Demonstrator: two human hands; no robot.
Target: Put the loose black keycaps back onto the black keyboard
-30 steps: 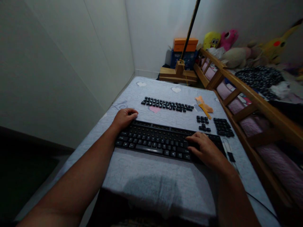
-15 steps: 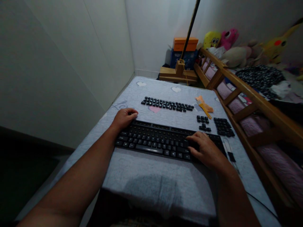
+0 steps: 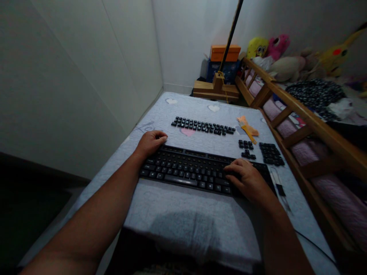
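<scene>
A black keyboard (image 3: 183, 168) lies in front of me on the pale bed-like cover, its lower rows fitted with keycaps and its upper rows showing bare key sockets. At its far left corner, my left hand (image 3: 151, 143) is closed, thumb against the curled fingers, holding the keyboard's edge. My right hand (image 3: 243, 175) bends over the right part of the keyboard, thumb and forefinger drawn together at the keys near the letter block's right end. What lies between those fingertips is hidden. Beyond the keyboard, loose black keycaps (image 3: 203, 126) stand in neat rows.
More keycaps sit in small groups (image 3: 246, 144) and a larger block (image 3: 270, 154) at the right. A yellow-handled tool (image 3: 249, 133) rests on an orange cloth (image 3: 254, 130). A wire keycap puller (image 3: 279, 187) lies beside the keyboard. A wooden bed rail (image 3: 309, 126) borders the right side.
My right hand has shifted slightly left, and its thumb has come up a little nearer the forefinger. My left hand and the keyboard stay where they were.
</scene>
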